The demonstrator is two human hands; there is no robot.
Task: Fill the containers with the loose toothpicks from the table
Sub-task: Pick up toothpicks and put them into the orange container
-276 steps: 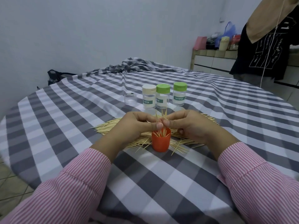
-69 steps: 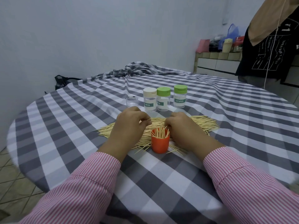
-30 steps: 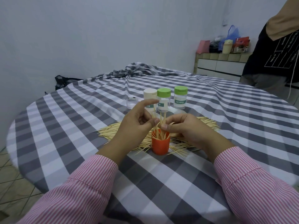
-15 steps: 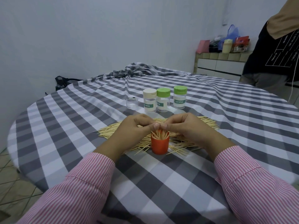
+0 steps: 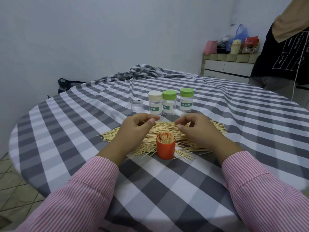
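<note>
An orange container stands near the front of the table, with toothpicks upright inside it. The loose toothpick pile lies around and behind it on the checked cloth. My left hand hovers over the left part of the pile. My right hand hovers over the right part. Both have loosely curled fingers, and I see nothing held in either. Behind the pile stand three closed jars labelled "toothpick": one with a white lid and two with green lids.
A small clear cup stands left of the jars. The round table's cloth bunches up at the far edge. A person stands at the back right beside a tiled counter. A black bag lies by the wall.
Half a second ago both hands pinched toothpicks together over the orange container. They have since let go and moved apart and back over the pile.
</note>
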